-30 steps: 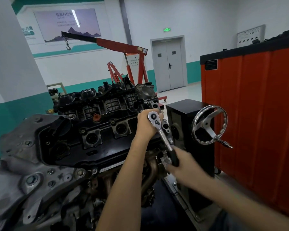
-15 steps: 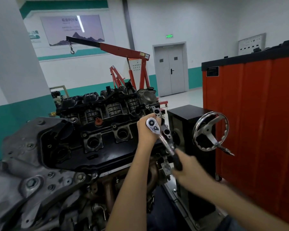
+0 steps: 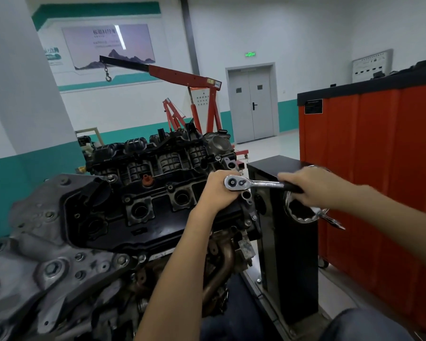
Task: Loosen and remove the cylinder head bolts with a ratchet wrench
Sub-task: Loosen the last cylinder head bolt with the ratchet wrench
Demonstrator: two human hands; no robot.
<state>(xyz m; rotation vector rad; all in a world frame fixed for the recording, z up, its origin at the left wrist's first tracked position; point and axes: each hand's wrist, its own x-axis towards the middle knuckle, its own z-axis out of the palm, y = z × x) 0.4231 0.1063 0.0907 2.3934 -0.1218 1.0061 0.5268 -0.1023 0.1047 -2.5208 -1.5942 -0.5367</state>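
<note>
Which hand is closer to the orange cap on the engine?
Left. The left hand holds the ratchet head, right of the cap; the right hand holds the handle farther right.

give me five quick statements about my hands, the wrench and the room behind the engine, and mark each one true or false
1. The right hand grips the ratchet wrench by its handle. True.
2. The left hand rests on the handwheel. False: it holds at the wrench's head, over the engine.
3. The wrench handle points to the right in the picture, roughly level. True.
4. The grey double door stands open. False: it is closed.
5. The hoist hook carries the engine. False: it hangs with nothing on it.
</note>
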